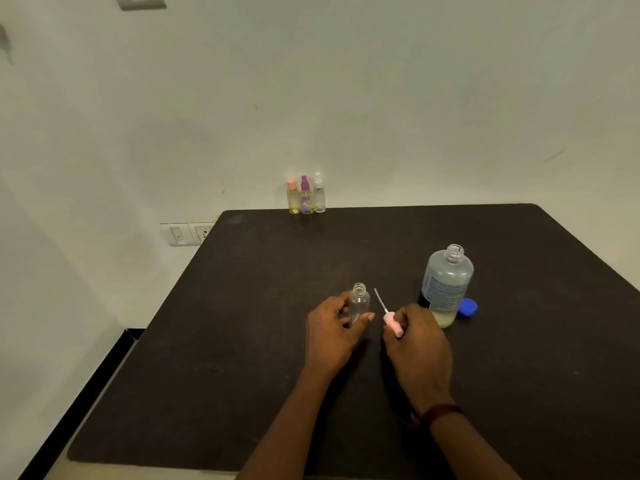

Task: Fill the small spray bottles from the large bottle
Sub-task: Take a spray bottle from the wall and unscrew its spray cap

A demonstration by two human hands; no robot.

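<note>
Bottle [359,303] in left hand [332,337], sprayer [393,323] in right hand [420,351]

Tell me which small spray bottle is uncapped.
The clear plastic bottle in the left hand: bare neck. The three bottles by the wall wear pink, purple and white tops.

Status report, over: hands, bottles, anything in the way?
Left hand grips small open bottle, upright. Right hand holds pink spray top, tube out. Large bottle uncapped, blue cap beside it. Only the spray top sits between the bottles.
</note>
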